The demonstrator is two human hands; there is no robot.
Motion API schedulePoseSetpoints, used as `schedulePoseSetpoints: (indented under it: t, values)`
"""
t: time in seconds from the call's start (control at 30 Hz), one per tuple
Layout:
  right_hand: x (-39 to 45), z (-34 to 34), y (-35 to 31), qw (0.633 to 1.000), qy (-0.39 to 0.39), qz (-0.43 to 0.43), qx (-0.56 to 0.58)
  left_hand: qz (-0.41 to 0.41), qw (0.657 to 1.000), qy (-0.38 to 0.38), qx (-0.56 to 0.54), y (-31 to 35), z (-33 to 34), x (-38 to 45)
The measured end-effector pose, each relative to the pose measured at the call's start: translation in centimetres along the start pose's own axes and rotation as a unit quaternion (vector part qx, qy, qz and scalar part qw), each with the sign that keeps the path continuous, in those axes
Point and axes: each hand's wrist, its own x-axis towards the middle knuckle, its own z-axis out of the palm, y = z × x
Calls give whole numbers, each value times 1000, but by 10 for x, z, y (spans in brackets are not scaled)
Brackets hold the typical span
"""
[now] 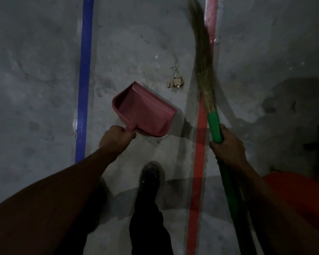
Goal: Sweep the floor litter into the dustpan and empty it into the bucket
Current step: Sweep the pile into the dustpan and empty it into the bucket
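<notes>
My left hand [115, 138] grips the handle of a pink dustpan [145, 111], which is held low over the grey floor with its mouth turned toward the upper right; it looks empty. A small heap of tan paper scraps, the litter [175, 83], lies on the floor just beyond the pan's front edge. My right hand [227, 145] grips the green handle of a grass broom [203, 57]. The broom's bristles stretch up and away to the right of the litter, blurred at the tip. No bucket is in view.
A blue tape line [85, 80] runs down the floor on the left and a red tape line [200, 144] on the right, under the broom. My dark shoe [151, 177] stands between them, below the dustpan. An orange object [302, 196] shows at the right edge.
</notes>
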Motion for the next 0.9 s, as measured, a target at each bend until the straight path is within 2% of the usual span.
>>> schedulePoseSetpoints:
  t: [0.13, 0.27, 0.33, 0.43, 0.53, 0.63, 0.77, 0.9]
  values:
    - [-6, 43, 13, 996, -34, 0, -83, -9, 1000, 15, 19, -7, 12, 14]
    - [-30, 59, 29, 995, -74, -22, -65, -2, 999, 27, 44, -13, 16, 25]
    - [-42, 54, 35, 996, -62, -26, -65, 0, 997, 39, 60, -16, 17, 29]
    - [-43, 37, 34, 997, 7, -56, -46, 22, 994, 44, 96, -20, 21, 37]
    - [-21, 18, 13, 997, 36, -70, 20, 45, 990, 58, 124, -24, 24, 44]
    - [17, 15, -4, 993, 52, -98, 34, 91, 983, 67, 145, -40, 31, 54]
    - [69, 16, -8, 998, 23, -56, -8, 133, 976, 70, 159, -51, 33, 68]
    - [64, 52, 15, 992, -5, -67, -103, 180, 967, 78, 162, -67, 35, 84]
